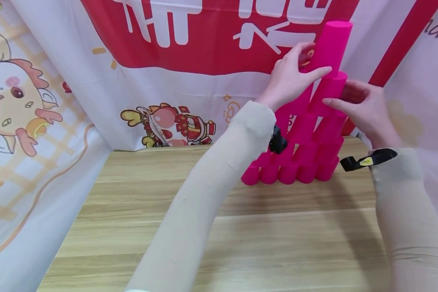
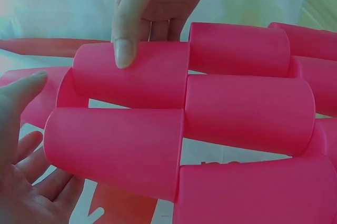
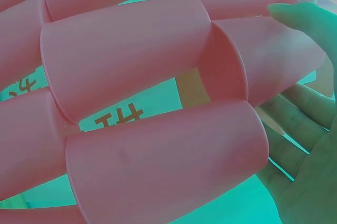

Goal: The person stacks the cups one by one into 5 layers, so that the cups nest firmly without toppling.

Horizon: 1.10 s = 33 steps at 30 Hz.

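Note:
Upside-down pink cups stand stacked in a pyramid [image 1: 306, 152], several in the bottom row. A single top cup [image 1: 332, 46] rests across the two cups below it. My left hand [image 1: 290, 77] holds this top cup low down, thumb in front and fingers at its left and behind. In the left wrist view, the thumb of my left hand [image 2: 18, 171] lies over the top cup [image 2: 45, 89]. My right hand [image 1: 368, 107] holds the right cup [image 1: 328, 90] of the second row from the top, thumb in front. Its fingers reach behind that cup [image 3: 281, 50].
The pyramid stands on a wood-grain table [image 1: 168, 227], close to a hanging white and red printed cloth [image 1: 204, 48]. More printed cloth [image 1: 40, 134] hangs on the left. Wrist cameras on straps [image 1: 365, 161] sit near the stack.

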Tool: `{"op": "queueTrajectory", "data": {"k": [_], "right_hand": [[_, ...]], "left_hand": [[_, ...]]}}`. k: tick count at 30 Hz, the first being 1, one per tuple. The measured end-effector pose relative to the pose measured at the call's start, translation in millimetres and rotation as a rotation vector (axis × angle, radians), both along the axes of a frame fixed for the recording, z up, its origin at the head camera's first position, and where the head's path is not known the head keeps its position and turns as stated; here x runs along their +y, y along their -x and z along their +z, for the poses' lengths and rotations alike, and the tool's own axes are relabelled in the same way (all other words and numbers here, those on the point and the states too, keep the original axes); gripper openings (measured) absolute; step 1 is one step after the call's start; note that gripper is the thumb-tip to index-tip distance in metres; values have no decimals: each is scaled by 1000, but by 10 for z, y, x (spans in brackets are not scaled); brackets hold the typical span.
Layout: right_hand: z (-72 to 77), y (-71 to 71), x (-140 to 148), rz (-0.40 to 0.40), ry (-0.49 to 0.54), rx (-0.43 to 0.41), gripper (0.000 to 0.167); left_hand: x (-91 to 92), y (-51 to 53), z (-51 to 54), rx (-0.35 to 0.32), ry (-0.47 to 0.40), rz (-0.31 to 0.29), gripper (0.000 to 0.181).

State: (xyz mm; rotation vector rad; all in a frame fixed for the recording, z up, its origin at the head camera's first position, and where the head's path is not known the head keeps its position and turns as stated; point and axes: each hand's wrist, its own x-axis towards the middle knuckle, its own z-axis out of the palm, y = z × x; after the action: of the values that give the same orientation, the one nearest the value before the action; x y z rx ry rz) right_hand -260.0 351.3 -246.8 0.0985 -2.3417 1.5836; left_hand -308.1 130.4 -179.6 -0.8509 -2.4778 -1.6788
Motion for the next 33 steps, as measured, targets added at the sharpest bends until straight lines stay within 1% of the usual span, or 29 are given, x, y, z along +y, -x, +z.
{"op": "queueTrajectory", "data": {"k": [7, 11, 13, 17, 21, 24, 26, 29, 31, 33], "right_hand": [[-13, 0, 16, 8, 12, 3, 56], [-7, -38, 39, -26, 9, 4, 60], [5, -67, 54, -50, 10, 22, 63], [50, -155, 79, -92, 29, 120, 63], [100, -298, 33, -147, 37, 212, 66], [130, -426, -83, -190, 36, 255, 68], [140, -506, -204, -200, 28, 297, 69], [147, -638, -426, -181, 16, 372, 67], [142, -733, -585, -145, 9, 428, 65], [126, -824, -735, -91, -1, 468, 65]], "left_hand": [[-43, 20, -21, -4, 26, 17, 74], [-111, 0, -11, -19, -3, 19, 72], [-169, -7, 6, -3, -9, 24, 72], [-336, -6, 65, 66, -16, 41, 74], [-593, -14, 109, 119, -41, 65, 73], [-843, -39, 83, 158, -34, 87, 74], [-1032, -63, 38, 182, -13, 101, 76], [-1325, -123, -61, 211, 26, 118, 80], [-1507, -176, -148, 222, 58, 136, 83], [-1674, -231, -265, 237, 85, 157, 84]]}}
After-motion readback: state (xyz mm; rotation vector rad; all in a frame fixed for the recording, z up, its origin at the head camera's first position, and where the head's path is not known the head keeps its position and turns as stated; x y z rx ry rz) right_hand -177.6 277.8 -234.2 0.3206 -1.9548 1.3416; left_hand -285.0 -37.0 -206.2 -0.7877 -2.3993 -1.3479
